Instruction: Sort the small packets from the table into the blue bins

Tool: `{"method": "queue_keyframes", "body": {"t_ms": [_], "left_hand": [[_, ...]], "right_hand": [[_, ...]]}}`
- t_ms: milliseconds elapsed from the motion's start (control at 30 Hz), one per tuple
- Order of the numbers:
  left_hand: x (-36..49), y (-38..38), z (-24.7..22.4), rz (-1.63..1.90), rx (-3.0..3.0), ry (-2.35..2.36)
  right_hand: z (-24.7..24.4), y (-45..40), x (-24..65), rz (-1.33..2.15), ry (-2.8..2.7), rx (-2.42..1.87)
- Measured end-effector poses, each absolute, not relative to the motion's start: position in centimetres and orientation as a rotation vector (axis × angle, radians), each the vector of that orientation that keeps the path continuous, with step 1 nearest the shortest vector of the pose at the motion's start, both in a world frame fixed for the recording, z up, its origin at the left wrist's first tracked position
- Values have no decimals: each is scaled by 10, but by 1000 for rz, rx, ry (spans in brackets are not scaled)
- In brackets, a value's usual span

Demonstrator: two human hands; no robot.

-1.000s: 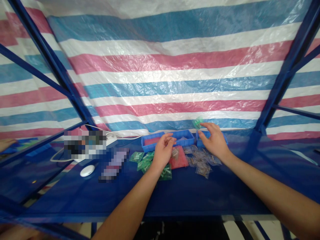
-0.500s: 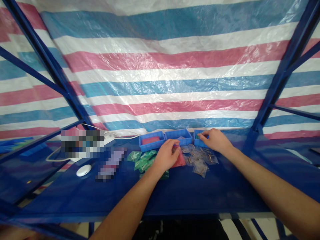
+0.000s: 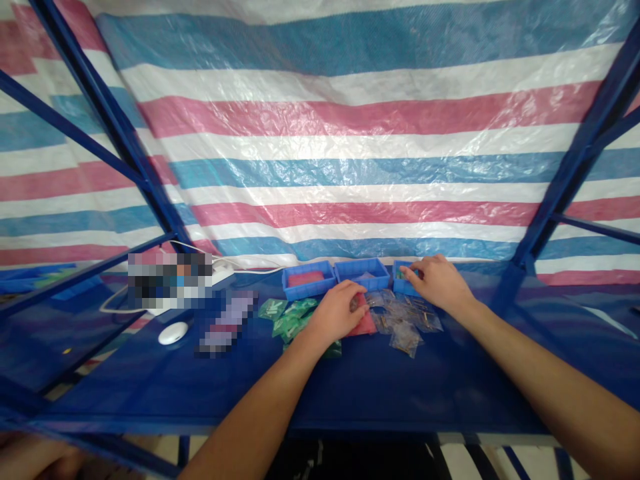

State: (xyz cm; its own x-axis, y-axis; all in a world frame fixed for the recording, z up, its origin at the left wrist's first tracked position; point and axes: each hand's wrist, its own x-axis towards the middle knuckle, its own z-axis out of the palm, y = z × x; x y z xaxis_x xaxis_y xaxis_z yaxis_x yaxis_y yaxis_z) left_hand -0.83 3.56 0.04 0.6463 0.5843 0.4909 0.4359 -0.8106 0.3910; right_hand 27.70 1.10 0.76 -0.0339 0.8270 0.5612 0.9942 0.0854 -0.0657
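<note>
My left hand (image 3: 340, 311) is curled over a small red plastic bag (image 3: 366, 325), its thumb and fingers closing on the bag's upper part. To its left lie several small green plastic bags (image 3: 290, 325) with pale pieces in them, partly covered by my wrist. My right hand (image 3: 437, 283) reaches to the right-hand blue bin (image 3: 404, 287), fingers bent together over its rim. Something green shows inside that bin by the fingertips; what the fingers hold is hidden. Between my hands are several clear bags (image 3: 403, 320) with small brownish metal-looking pieces.
A middle blue bin (image 3: 363, 275) and a left blue bin (image 3: 307, 280) with red contents line the back. At left lie a white rounded case (image 3: 173, 333), a blurred-out flat object (image 3: 227, 323) and a white power strip (image 3: 223, 275) with cables. Blue frame posts (image 3: 565, 180) flank the table.
The whole scene has shifted slightly to the right as the camera turned. Both hands stay at nearly the same places, left at the red bag and right at the right-hand bin.
</note>
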Motion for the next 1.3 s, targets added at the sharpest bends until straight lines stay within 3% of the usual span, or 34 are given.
{"method": "queue_keyframes", "body": {"t_ms": [267,500,1300], "left_hand": [[-11,36,4,987,2624,839],[-10,33,-3,812,2690,780],[-8,27,12,982,2602,758]], "right_hand": [[14,-1,250,-372,-1993,-1429],[9,-10,223,-161,-2099,-1209],[4,-22,199,46,-2050,-1027]]}}
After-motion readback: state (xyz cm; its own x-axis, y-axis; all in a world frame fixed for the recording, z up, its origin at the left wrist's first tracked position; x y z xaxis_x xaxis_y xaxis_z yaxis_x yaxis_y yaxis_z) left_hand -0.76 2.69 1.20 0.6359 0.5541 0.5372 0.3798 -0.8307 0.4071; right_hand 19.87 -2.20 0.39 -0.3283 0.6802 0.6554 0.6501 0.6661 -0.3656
